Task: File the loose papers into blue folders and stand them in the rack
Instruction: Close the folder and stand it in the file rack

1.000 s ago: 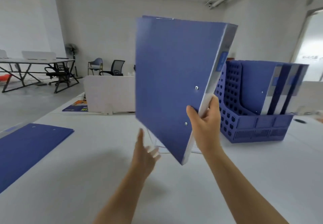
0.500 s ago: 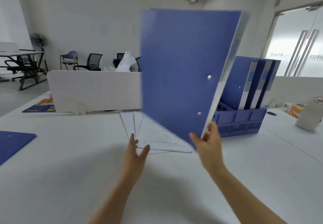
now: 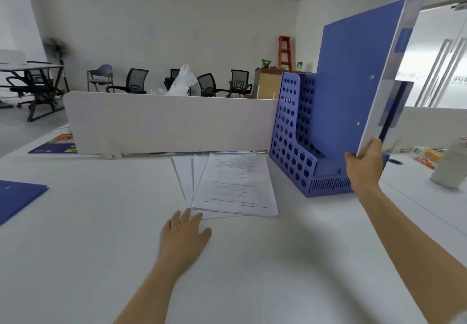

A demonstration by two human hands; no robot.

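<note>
The wide white table [image 3: 75, 222] is carrying everything, with the long white divider panel [image 3: 164, 121] standing just behind. The stiff blue board folder [image 3: 353, 83] is hanging upright, slightly tilted, over the blue perforated plastic rack [image 3: 290, 141]. It is looking light but broad and likely to swing, so the spine end is probably the surest hold. The right hand [image 3: 365, 162] is gripping its lower spine corner. The thin loose white papers [image 3: 235, 184], probably limp and slippery, are lying fanned beside the rack. The left hand [image 3: 184, 235] is resting flat, fingers spread, at their near corner.
</note>
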